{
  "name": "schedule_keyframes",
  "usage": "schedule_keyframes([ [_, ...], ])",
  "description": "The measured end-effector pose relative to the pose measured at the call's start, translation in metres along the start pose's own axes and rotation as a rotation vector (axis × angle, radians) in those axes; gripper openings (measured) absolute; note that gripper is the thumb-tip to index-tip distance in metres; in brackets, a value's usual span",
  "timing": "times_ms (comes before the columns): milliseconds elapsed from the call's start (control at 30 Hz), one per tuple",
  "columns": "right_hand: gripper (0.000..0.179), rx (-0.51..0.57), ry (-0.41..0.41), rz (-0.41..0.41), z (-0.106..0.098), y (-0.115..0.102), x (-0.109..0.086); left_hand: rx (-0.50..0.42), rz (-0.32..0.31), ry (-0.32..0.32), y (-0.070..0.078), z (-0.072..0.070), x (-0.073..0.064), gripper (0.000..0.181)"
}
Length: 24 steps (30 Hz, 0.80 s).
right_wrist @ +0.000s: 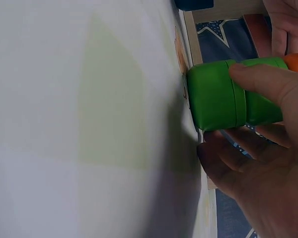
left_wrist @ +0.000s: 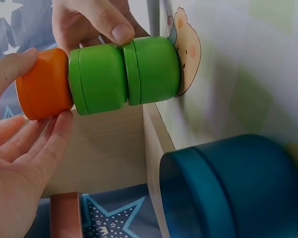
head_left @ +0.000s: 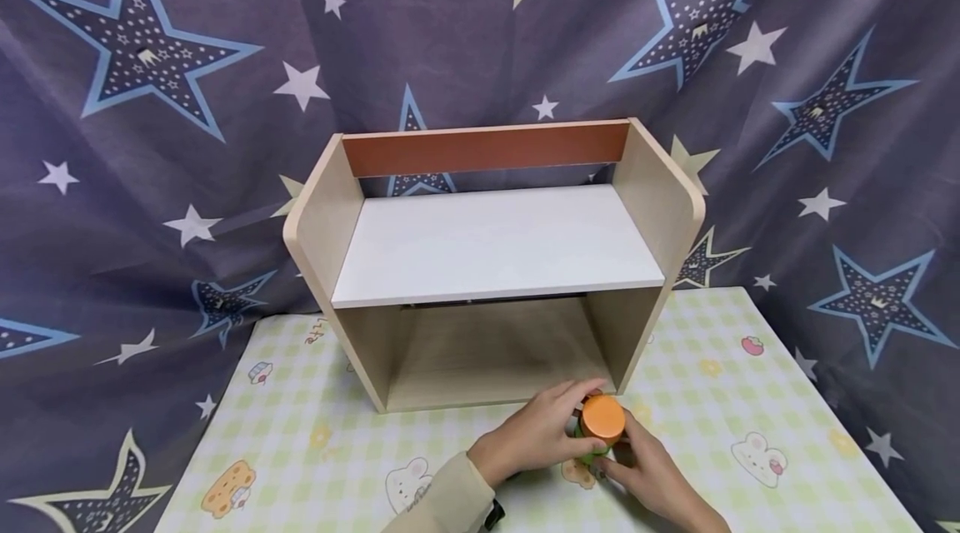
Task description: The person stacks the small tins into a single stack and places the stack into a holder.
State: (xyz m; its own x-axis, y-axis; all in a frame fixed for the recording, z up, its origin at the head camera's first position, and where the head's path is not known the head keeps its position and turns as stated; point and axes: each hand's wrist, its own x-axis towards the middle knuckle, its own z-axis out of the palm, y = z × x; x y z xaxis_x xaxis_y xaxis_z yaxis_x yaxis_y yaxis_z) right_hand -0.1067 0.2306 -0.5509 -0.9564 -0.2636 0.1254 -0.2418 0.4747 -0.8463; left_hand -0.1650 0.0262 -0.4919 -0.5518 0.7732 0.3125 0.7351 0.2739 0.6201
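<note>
An orange cup (head_left: 603, 418) tops a small upright stack in front of the shelf's lower right corner. Below it come an upper green cup (left_wrist: 99, 78) and a lower green cup (left_wrist: 156, 69), whose base meets the tablecloth. My left hand (head_left: 536, 433) pinches the orange cup, thumb on one side and fingers on the other. Lower down, my right hand (head_left: 652, 466) holds the lower green cup, its thumb at the seam between the two green ones. A larger blue cup (left_wrist: 243, 183) stands nearby in the left wrist view, its dark mouth showing.
A wooden shelf unit (head_left: 498, 241) with a white middle board and brown back rail stands behind my hands. Under everything lies a green-checked tablecloth (head_left: 300, 450) with cartoon prints. A dark star-patterned curtain (head_left: 465, 42) hangs behind and at both sides.
</note>
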Motion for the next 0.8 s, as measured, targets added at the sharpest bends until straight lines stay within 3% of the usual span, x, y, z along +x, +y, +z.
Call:
schedule_keyframes([
  [200, 0.067, 0.030, -0.005, -0.010, 0.0000, 0.0018, -0.0006, -0.001, -0.013, -0.003, -0.0007, 0.0017, -0.0019, 0.078],
  [800, 0.068, -0.021, 0.004, 0.008, 0.0014, 0.0010, -0.0007, 0.018, -0.008, 0.007, -0.0004, 0.0017, -0.0030, 0.075],
])
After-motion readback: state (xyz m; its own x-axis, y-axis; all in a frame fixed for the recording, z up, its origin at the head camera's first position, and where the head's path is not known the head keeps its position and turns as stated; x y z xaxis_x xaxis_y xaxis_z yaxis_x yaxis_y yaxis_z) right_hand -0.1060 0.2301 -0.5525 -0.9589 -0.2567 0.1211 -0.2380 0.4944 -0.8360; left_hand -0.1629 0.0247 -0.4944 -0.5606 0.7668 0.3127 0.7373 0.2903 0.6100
